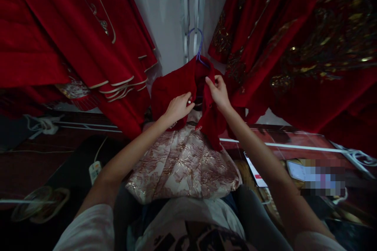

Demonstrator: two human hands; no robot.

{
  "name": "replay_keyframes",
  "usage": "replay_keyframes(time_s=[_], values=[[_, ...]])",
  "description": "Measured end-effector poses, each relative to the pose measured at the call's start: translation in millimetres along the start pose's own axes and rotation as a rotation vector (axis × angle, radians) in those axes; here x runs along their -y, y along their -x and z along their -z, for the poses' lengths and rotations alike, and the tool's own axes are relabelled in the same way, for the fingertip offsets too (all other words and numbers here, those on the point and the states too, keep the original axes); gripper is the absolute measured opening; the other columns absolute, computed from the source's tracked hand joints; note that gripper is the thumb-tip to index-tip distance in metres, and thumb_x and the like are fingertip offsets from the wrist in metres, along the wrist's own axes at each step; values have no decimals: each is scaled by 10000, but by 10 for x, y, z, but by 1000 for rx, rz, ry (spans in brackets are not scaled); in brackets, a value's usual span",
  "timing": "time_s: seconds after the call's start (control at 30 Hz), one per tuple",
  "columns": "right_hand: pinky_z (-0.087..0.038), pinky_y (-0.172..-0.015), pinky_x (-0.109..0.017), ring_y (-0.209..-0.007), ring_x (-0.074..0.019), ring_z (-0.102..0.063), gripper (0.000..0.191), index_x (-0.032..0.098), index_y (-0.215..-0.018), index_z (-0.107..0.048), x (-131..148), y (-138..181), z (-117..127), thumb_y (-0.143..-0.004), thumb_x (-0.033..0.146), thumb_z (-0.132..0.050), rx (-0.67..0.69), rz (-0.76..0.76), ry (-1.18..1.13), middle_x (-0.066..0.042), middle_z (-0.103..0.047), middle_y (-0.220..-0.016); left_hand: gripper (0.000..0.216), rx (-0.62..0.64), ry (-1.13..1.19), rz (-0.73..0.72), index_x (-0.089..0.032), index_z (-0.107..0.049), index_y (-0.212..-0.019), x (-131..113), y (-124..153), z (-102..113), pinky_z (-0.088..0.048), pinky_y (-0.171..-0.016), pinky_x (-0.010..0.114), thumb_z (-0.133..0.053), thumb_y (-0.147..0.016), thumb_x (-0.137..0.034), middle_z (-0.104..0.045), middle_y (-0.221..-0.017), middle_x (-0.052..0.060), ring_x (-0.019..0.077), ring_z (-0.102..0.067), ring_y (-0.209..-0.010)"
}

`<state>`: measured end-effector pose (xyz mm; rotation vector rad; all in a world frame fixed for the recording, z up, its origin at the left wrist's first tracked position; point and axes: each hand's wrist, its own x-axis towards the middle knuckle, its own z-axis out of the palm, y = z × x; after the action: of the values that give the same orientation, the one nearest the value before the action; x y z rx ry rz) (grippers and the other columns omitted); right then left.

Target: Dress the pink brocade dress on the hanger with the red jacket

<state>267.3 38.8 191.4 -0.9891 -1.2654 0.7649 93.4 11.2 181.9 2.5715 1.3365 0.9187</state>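
Observation:
A red jacket (173,82) hangs in front of me on a purple hanger (200,43), its front parted. My left hand (179,108) is closed on its left front edge, by a small pearl-like button. With thumb and fingers, my right hand (218,92) pinches the other front edge near the collar. Below the jacket, a pale pink and gold brocade skirt (182,164) spreads over my lap. Its waist is partly hidden behind the jacket's lower edges.
Red garments with pale piping (118,59) hang at the left, and red garments with gold sequins (324,47) at the right. Phones (297,170) lie at the lower right. A white power strip (94,170) and a clear plastic container (50,204) are at the lower left.

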Motion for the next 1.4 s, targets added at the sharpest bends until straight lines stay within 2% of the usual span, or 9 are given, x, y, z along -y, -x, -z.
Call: replay_keyframes(time_s=[0.23,0.33,0.43,0.6,0.73,0.87,1.03,1.2,1.4], values=[[-510,-875,-350,-972,-167,-613,398,258,-1076,-525,-36,239,74,-778,507,-614,357,-80,-173,-48,-642,-1046,199,-229,274,112,-186,-514,-889,153,-77,-187,-508,-793,303,-615,-733,-114,-663,-895,47,169,-649,-836],[-483,-937,-359,-1026,-180,-586,385,253,-1046,-561,-189,312,102,-707,368,-701,354,21,-112,-48,-624,-1073,256,-317,435,166,-193,-517,-938,221,-68,-266,-518,-794,273,-645,-727,-125,-665,-877,23,130,-649,-812],[-501,-867,-335,-909,-160,-590,393,244,-1021,-567,-368,314,109,-667,313,-723,317,66,-4,-30,-610,-967,320,-371,520,235,-203,-488,-983,244,-9,-309,-524,-734,247,-687,-733,-195,-656,-817,0,114,-651,-756],[-482,-630,-280,-632,-119,-518,311,205,-950,-592,-488,268,145,-675,289,-710,275,72,280,8,-559,-742,197,-269,536,214,-200,-513,-932,217,50,-329,-528,-677,221,-646,-787,-208,-677,-847,12,105,-659,-739],[-489,-645,-298,-637,-121,-529,119,191,-809,-653,-453,245,255,-699,222,-688,299,132,506,-22,-589,-782,103,-255,480,147,-191,-571,-933,207,4,-356,-539,-707,236,-582,-831,-181,-693,-882,35,107,-662,-749],[-540,-675,-311,-715,-139,-601,145,195,-821,-675,-436,264,310,-735,309,-693,365,90,358,-45,-617,-882,101,-256,529,161,-183,-571,-925,221,-66,-429,-542,-703,238,-577,-825,-166,-691,-868,36,110,-665,-751],[-588,-644,-322,-750,-152,-634,262,195,-776,-627,-428,282,245,-734,447,-686,319,32,75,-35,-628,-863,87,-252,582,208,-183,-561,-890,235,-72,-481,-538,-686,229,-589,-808,-175,-692,-873,35,105,-662,-732],[-570,-818,-371,-786,-154,-657,291,200,-757,-576,-429,237,177,-665,419,-744,283,-23,-68,-10,-644,-797,68,-225,592,210,-177,-598,-862,292,-52,-484,-547,-725,255,-591,-794,-173,-704,-872,44,123,-677,-772],[-558,-818,-346,-798,-152,-647,209,212,-793,-572,-399,230,113,-715,366,-689,216,59,-65,-11,-630,-831,81,-153,571,176,-181,-606,-869,295,-75,-420,-537,-687,241,-576,-796,-159,-708,-868,40,126,-677,-740]])
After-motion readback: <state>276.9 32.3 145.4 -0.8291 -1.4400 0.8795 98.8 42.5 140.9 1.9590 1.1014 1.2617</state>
